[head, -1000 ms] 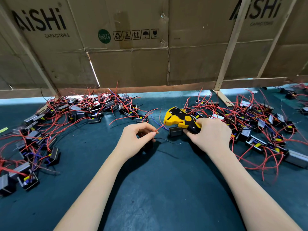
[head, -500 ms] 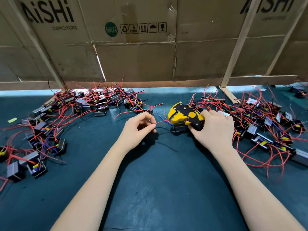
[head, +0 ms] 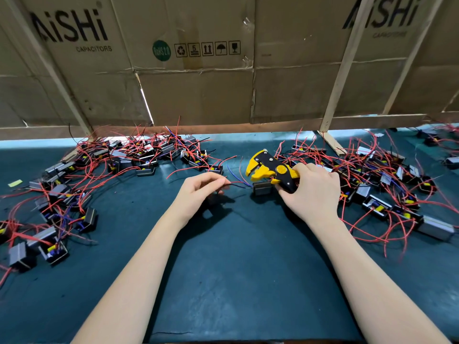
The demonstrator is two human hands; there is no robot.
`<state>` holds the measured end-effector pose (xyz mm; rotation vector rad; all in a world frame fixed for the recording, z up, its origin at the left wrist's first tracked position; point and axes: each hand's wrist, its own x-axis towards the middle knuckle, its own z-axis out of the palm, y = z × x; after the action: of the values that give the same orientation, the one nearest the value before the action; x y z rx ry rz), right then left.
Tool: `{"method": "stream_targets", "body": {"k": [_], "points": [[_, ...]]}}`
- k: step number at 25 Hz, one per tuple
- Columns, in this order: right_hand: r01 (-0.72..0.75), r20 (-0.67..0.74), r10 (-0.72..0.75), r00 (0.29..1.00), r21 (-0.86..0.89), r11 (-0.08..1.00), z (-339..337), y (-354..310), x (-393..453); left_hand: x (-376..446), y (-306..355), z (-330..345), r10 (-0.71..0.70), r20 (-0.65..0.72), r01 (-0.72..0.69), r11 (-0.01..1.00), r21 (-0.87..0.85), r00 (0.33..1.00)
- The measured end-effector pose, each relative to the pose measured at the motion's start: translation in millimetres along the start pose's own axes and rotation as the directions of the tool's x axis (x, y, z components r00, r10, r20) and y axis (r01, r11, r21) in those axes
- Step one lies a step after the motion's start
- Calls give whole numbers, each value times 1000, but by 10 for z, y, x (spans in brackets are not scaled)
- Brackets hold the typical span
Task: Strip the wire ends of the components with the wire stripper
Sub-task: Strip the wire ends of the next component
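My right hand [head: 311, 192] grips the handles of a yellow and black wire stripper [head: 272, 170], whose jaws point left and are parted. Just below the jaws a small grey box-shaped component [head: 262, 188] lies on the dark green mat [head: 236, 269]. A thin dark blue wire [head: 237, 183] runs left from that component to my left hand [head: 198, 192], which pinches its end between thumb and fingers. The wire's tip is hidden in the fingers.
A pile of components with red wires [head: 119, 165] spreads along the left and back of the mat. Another pile [head: 387, 184] lies to the right of my right hand. A cardboard wall [head: 223, 70] with wooden battens stands behind.
The stripper has come away from the red wire that my left hand held at its jaws. My left hand now pinches a dark blue wire. The jaws have parted.
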<state>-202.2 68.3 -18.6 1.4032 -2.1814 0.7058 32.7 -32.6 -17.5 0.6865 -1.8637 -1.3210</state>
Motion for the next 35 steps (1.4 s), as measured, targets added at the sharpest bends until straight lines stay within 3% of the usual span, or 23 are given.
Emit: {"method": "stream_targets", "body": {"k": [4,17,30,35], "points": [[19,-19,-19,1000,3,1000,-1,-13,6,-11,-46,-22,-8,66,0,994,106,998],[21,53,-22,998,19,1000,3,-52,0,56,-62,61,-15,-51,24,984,176,999],[-31,40,29,999,52,998,-100,-129,4,39,-42,61,-23,-10,24,977,213,1000],[-78,123,79,989,-15,997,-118,-110,19,24,-12,65,4,-58,16,941,339,998]]}}
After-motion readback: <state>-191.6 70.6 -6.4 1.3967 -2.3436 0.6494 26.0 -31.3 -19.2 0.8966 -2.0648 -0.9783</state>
